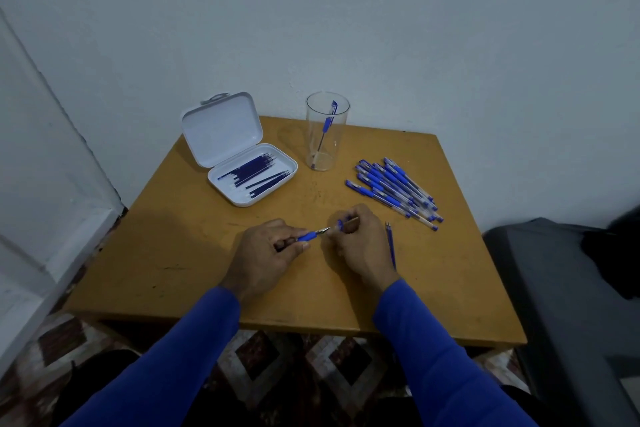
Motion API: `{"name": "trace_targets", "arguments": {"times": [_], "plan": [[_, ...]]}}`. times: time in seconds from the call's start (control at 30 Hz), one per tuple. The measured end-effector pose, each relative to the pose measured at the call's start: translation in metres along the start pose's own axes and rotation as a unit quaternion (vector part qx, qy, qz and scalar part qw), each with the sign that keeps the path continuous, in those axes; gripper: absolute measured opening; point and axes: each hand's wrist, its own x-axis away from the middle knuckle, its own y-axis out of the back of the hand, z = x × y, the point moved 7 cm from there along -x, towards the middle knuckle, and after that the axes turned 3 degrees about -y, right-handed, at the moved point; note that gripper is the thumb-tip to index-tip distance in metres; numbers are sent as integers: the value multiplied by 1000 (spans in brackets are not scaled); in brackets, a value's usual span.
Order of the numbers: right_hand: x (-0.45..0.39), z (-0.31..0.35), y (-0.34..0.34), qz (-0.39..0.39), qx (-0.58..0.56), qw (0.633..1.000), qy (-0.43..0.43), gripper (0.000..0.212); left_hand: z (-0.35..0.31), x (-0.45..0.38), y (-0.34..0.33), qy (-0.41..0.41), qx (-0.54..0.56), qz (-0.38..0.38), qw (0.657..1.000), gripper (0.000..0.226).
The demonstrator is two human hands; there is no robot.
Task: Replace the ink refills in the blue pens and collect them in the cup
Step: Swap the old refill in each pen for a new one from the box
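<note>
Over the middle of the worn ochre wooden tabletop (180, 253), the left hand (266, 253) curls round the blue rubber-grip front section of a pen (306, 236) while the right hand (360, 243) pinches the clear plastic barrel with its blue end (341, 225); a thin metal tip shows in the gap between them, so the pen looks mid-way through being taken apart or rejoined — which of the two I cannot tell. Done well, the step wants both halves kept on one straight line, with the twisting done by the fingers alone, since the slim refill would bend easily. A loose dark-blue refill (391, 246) lies just beside the right hand. Farther back stands the tall clear plastic cup (327, 149), smooth-walled, with one blue pen leaning inside. To its right is a heap of blue-capped transparent pens (394, 189); to its left the open white hinged plastic case (239, 166), round-cornered and matte, holds thin dark refills.
</note>
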Motion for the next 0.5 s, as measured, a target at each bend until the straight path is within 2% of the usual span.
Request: {"name": "trace_targets", "arguments": {"times": [0.1, 0.17, 0.5], "plan": [[13, -9, 4, -10, -199, 979, -54, 22, -2, 0, 0, -4, -1, -3, 1000, 27], [20, -9, 3, 2, -252, 966, -54, 26, -3, 0, 0, -3, -7, -2, 1000, 27], [24, -5, 1, 28, -258, 966, -12, 29, -4, 1, 1, 2, -8, -1, 1000, 27]]}}
